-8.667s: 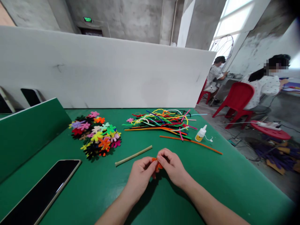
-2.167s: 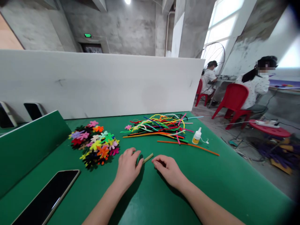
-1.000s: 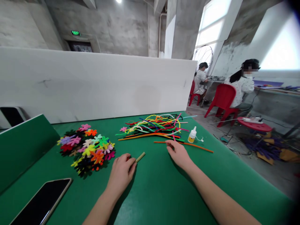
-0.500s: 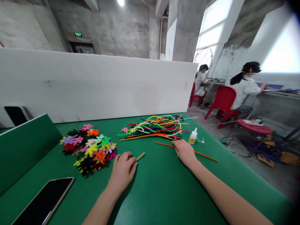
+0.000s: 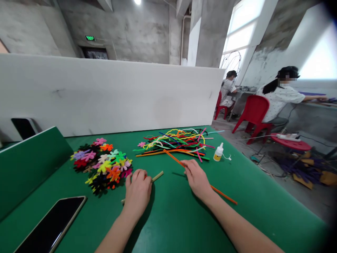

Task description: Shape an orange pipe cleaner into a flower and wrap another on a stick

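My right hand (image 5: 196, 178) pinches an orange pipe cleaner (image 5: 223, 195) near its middle. The far end of that pipe cleaner is raised off the table and casts a shadow; its other end reaches out to the right beneath my wrist. My left hand (image 5: 137, 188) is closed over a thin olive-green stick (image 5: 158, 176) whose two ends poke out on either side. A bit of orange shows by its fingertips, too small to make out. Beyond both hands lies a loose heap of coloured pipe cleaners (image 5: 177, 139). Left of my left hand is a pile of fuzzy flower shapes (image 5: 105, 166).
A small glue bottle (image 5: 218, 153) stands uncapped near the right table edge. A phone (image 5: 52, 225) lies at the front left, by a green upright board (image 5: 28, 165). A white partition (image 5: 113, 95) closes off the back. People sit on red chairs (image 5: 254, 112) at right.
My right hand has lifted the orange pipe cleaner off the table and drawn it nearer and to the left. My left hand has barely moved.
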Demonstrator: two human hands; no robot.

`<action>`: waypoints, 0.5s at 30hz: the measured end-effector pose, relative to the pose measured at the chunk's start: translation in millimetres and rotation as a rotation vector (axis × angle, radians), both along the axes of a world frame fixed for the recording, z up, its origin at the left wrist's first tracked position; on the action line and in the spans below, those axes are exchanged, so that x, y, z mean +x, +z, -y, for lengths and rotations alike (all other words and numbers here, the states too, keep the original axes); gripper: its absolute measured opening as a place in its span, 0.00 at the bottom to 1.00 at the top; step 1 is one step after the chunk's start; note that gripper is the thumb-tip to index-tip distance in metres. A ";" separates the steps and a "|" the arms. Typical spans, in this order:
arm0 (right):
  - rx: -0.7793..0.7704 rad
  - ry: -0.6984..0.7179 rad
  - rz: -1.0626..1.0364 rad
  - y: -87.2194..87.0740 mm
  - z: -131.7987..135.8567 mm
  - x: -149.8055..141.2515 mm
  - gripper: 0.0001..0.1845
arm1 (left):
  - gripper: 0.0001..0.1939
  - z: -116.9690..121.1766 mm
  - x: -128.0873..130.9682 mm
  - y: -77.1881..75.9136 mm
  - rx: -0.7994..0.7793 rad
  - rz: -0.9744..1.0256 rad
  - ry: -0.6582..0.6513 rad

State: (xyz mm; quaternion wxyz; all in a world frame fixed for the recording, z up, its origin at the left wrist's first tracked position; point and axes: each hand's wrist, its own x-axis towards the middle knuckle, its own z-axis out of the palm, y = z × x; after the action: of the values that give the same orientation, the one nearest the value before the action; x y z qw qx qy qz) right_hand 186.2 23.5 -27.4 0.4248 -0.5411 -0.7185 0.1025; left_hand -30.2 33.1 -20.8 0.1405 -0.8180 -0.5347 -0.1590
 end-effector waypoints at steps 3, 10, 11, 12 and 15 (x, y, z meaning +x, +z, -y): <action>-0.022 0.067 -0.045 -4.7 6.3 -4.8 0.14 | 0.10 2.4 2.3 1.4 -0.006 -0.017 0.011; -0.150 0.104 -0.043 -3.6 11.9 -5.2 0.11 | 0.12 16.1 18.7 4.2 -0.089 -0.094 -0.095; -0.154 0.109 -0.041 -3.8 11.9 -5.6 0.12 | 0.12 18.3 21.4 4.1 -0.096 -0.100 -0.119; -0.160 0.113 -0.039 -3.9 11.8 -5.9 0.12 | 0.12 20.3 23.9 3.9 -0.104 -0.102 -0.141; -0.193 0.149 0.005 -3.2 12.2 -5.7 0.11 | 0.12 25.5 30.0 3.4 -0.138 -0.088 -0.201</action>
State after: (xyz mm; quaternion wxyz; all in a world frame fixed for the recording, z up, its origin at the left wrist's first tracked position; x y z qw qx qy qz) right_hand 180.5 11.3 -30.5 0.3601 -0.5249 -0.7446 0.2010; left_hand -0.2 7.6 -17.5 0.0905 -0.8813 -0.4531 -0.0991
